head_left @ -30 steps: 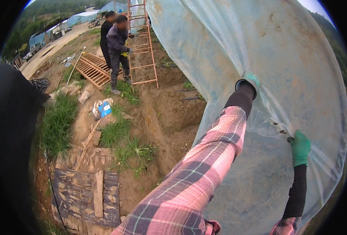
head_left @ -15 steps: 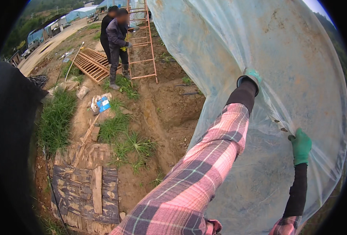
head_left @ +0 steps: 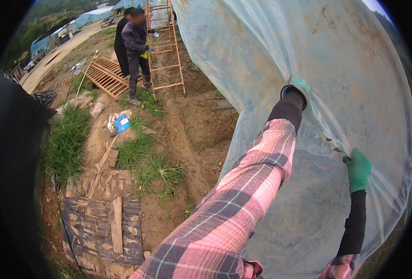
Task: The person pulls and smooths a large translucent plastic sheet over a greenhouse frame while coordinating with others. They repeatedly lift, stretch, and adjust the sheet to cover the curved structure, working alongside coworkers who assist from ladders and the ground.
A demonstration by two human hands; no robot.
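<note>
A large translucent plastic sheet (head_left: 354, 88), stained with brown dirt, fills the right half of the head view. My left hand (head_left: 300, 85), in a green glove, is closed on a gathered fold of it, arm stretched far forward in a pink plaid sleeve. Lower and to the right, my right hand (head_left: 357, 170), also green-gloved, grips the same fold. The fold runs taut between the two hands, with small dark torn spots near the right one. Most of my left fingers are hidden by the wrist cuff and the plastic.
Two people (head_left: 135, 46) stand at the far left beside an orange metal ladder (head_left: 168, 85). Orange slatted racks (head_left: 104, 76) lie behind them. A blue-and-white bag (head_left: 121, 122), grass clumps (head_left: 66, 144) and a mud-caked board (head_left: 99, 228) are on the dirt to the left.
Both hands keep their hold on the sheet and have barely shifted. One distant person's arms have moved slightly by the ladder.
</note>
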